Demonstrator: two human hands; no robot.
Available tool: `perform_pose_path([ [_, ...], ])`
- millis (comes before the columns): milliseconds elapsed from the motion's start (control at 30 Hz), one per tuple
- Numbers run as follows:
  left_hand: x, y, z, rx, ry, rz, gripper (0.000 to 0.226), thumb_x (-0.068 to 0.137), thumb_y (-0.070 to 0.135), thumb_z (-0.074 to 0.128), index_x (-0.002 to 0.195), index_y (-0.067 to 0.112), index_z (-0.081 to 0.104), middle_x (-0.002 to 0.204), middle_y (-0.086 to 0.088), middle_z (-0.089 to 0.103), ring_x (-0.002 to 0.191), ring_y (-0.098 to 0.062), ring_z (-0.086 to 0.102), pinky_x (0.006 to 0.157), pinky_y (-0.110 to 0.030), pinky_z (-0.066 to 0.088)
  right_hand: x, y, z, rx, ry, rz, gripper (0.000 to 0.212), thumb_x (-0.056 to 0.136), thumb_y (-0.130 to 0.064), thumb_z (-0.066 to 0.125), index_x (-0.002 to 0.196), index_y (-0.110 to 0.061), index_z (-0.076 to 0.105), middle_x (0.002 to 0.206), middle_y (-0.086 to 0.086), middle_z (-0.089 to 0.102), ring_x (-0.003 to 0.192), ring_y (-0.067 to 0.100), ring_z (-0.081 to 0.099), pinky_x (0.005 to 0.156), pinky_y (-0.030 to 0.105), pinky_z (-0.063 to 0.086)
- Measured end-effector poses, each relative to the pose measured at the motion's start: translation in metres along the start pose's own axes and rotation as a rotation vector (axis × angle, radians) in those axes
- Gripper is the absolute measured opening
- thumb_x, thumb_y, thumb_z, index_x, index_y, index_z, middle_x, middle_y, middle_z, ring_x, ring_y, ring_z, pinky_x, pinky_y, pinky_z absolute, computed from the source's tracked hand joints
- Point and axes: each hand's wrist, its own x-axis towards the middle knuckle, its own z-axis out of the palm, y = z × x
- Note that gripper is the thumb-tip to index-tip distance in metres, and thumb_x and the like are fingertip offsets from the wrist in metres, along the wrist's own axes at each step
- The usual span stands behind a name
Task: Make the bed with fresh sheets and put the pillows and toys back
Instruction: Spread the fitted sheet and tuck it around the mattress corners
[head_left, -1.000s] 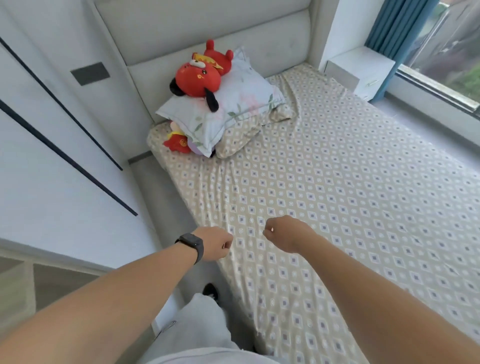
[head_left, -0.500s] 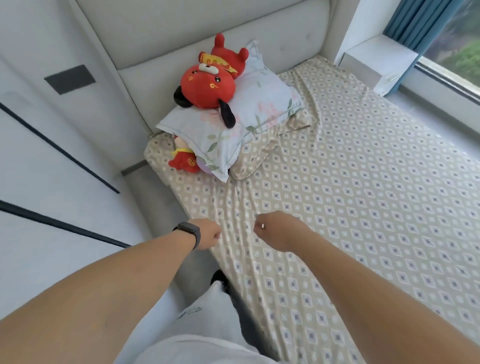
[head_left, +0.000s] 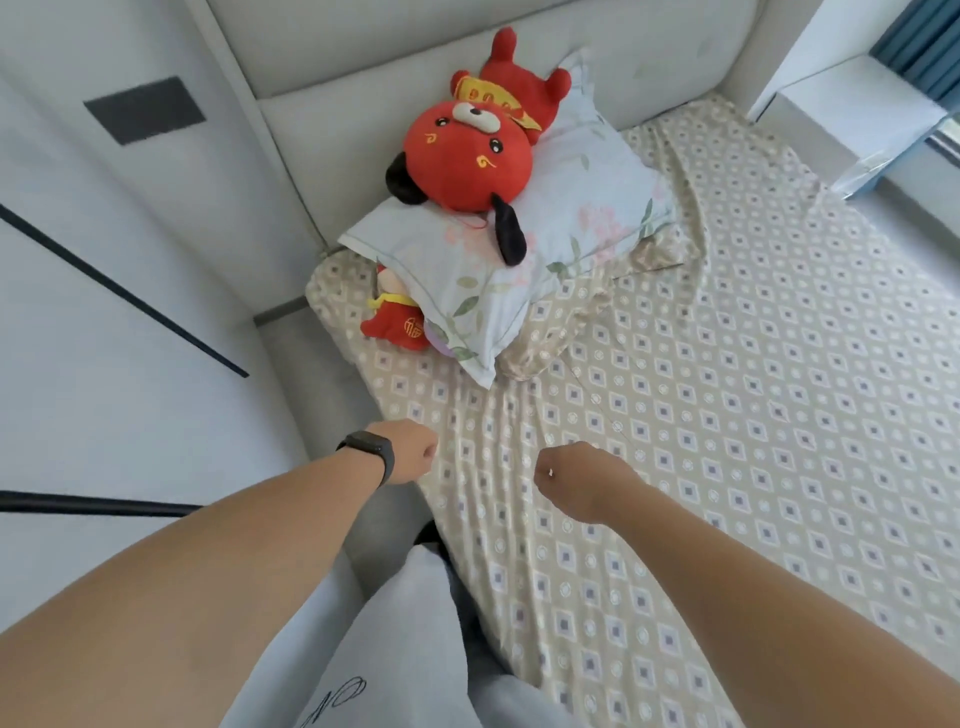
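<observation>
A beige diamond-patterned sheet (head_left: 727, 415) covers the mattress, wrinkled near its left edge. At the head lies a floral white pillow (head_left: 571, 208) on top of a beige patterned pillow (head_left: 550, 338). A big red plush toy (head_left: 467, 150) lies on the floral pillow, and a smaller red toy (head_left: 397, 325) peeks out under its left corner. My left hand (head_left: 410, 451), with a black wristband, is curled in a fist at the mattress's left edge. My right hand (head_left: 569, 478) is a fist just above the sheet. Nothing shows in either hand; the fingertips are hidden.
A padded grey headboard (head_left: 519, 67) stands behind the pillows. White wardrobe doors (head_left: 104, 312) with black lines run along the left, leaving a narrow grey floor strip (head_left: 322, 395). A white bedside unit (head_left: 852, 114), a blue curtain (head_left: 919, 47) and a window are at far right.
The view has moved closer to the head of the bed, so pillows and toys look larger. Both fists stay stretched forward over the bed's left edge, still curled.
</observation>
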Motion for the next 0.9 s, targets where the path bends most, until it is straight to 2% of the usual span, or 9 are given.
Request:
perform_pose_path([
  [133, 0.027, -0.047, 0.015, -0.147, -0.014, -0.101, 0.021, 0.098, 0.024, 0.038, 0.091, 0.017, 0.057, 0.1, -0.007, 0.066, 0.078, -0.024, 0.058, 0.065, -0.033, 0.044, 0.064, -0.043, 0.003, -0.032, -0.06, -0.01, 0.03, 0.102, -0.03, 0.035, 0.11, -0.02, 0.061, 0.102, 0.001, 0.065, 0.087, 0.025, 0.066, 0.081, 0.039, 0.056],
  [200, 0.057, -0.079, 0.021, -0.236, 0.011, -0.163, 0.02, 0.098, 0.023, 0.038, 0.086, 0.018, 0.053, 0.098, -0.009, 0.065, 0.073, -0.022, 0.052, 0.06, -0.03, 0.038, 0.112, -0.067, 0.005, -0.089, -0.088, -0.021, 0.027, 0.1, -0.028, 0.034, 0.104, -0.018, 0.059, 0.099, 0.001, 0.063, 0.086, 0.026, 0.064, 0.078, 0.038, 0.055],
  [267, 0.088, -0.108, 0.026, -0.307, 0.023, -0.223, 0.02, 0.099, 0.025, 0.039, 0.087, 0.021, 0.054, 0.095, -0.004, 0.063, 0.075, -0.021, 0.055, 0.057, -0.029, 0.035, 0.16, -0.086, 0.008, -0.088, -0.102, -0.008, 0.024, 0.1, -0.026, 0.034, 0.102, -0.018, 0.056, 0.098, 0.002, 0.061, 0.087, 0.027, 0.063, 0.074, 0.036, 0.052],
  [367, 0.145, -0.156, 0.031, -0.374, 0.054, -0.279, 0.023, 0.101, 0.029, 0.038, 0.099, 0.019, 0.059, 0.102, -0.003, 0.065, 0.084, -0.023, 0.059, 0.061, -0.03, 0.04, 0.242, -0.117, 0.019, -0.067, -0.083, -0.001, 0.029, 0.102, -0.033, 0.035, 0.112, -0.019, 0.059, 0.108, 0.004, 0.063, 0.092, 0.027, 0.062, 0.072, 0.034, 0.049],
  [567, 0.264, -0.234, 0.039, -0.491, 0.167, -0.413, 0.034, 0.101, 0.046, 0.039, 0.111, 0.018, 0.057, 0.112, -0.009, 0.064, 0.093, -0.031, 0.061, 0.072, -0.036, 0.046, 0.397, -0.178, 0.054, -0.003, -0.064, 0.053, 0.026, 0.099, -0.036, 0.043, 0.109, -0.02, 0.061, 0.09, -0.002, 0.057, 0.076, 0.021, 0.055, 0.058, 0.029, 0.04],
  [667, 0.309, -0.256, 0.051, -0.596, 0.233, -0.553, 0.049, 0.099, 0.056, 0.044, 0.125, 0.016, 0.052, 0.123, -0.012, 0.062, 0.108, -0.037, 0.062, 0.076, -0.039, 0.046, 0.45, -0.199, 0.074, -0.035, -0.076, 0.053, 0.032, 0.101, -0.041, 0.043, 0.114, -0.019, 0.062, 0.1, 0.0, 0.061, 0.083, 0.023, 0.053, 0.065, 0.031, 0.039],
  [733, 0.326, -0.262, 0.059, -0.662, 0.315, -0.638, 0.049, 0.098, 0.053, 0.05, 0.127, 0.013, 0.051, 0.126, -0.014, 0.06, 0.112, -0.039, 0.061, 0.08, -0.041, 0.047, 0.47, -0.206, 0.09, -0.069, -0.093, 0.054, 0.037, 0.101, -0.047, 0.043, 0.113, -0.017, 0.061, 0.1, 0.002, 0.06, 0.085, 0.025, 0.054, 0.068, 0.032, 0.038],
  [833, 0.35, -0.268, 0.075, -0.732, 0.397, -0.681, 0.037, 0.1, 0.041, 0.053, 0.117, 0.008, 0.055, 0.119, -0.018, 0.062, 0.109, -0.041, 0.061, 0.075, -0.041, 0.044, 0.494, -0.213, 0.116, -0.064, -0.13, 0.078, 0.047, 0.1, -0.055, 0.043, 0.118, -0.015, 0.061, 0.11, 0.004, 0.061, 0.101, 0.028, 0.061, 0.073, 0.034, 0.038],
  [900, 0.357, -0.268, 0.083, -0.76, 0.433, -0.668, 0.031, 0.101, 0.034, 0.054, 0.111, 0.005, 0.056, 0.114, -0.021, 0.064, 0.105, -0.043, 0.061, 0.071, -0.04, 0.042, 0.502, -0.216, 0.129, -0.09, -0.11, 0.067, 0.043, 0.101, -0.049, 0.046, 0.12, -0.014, 0.06, 0.114, 0.006, 0.062, 0.105, 0.028, 0.062, 0.073, 0.034, 0.038],
])
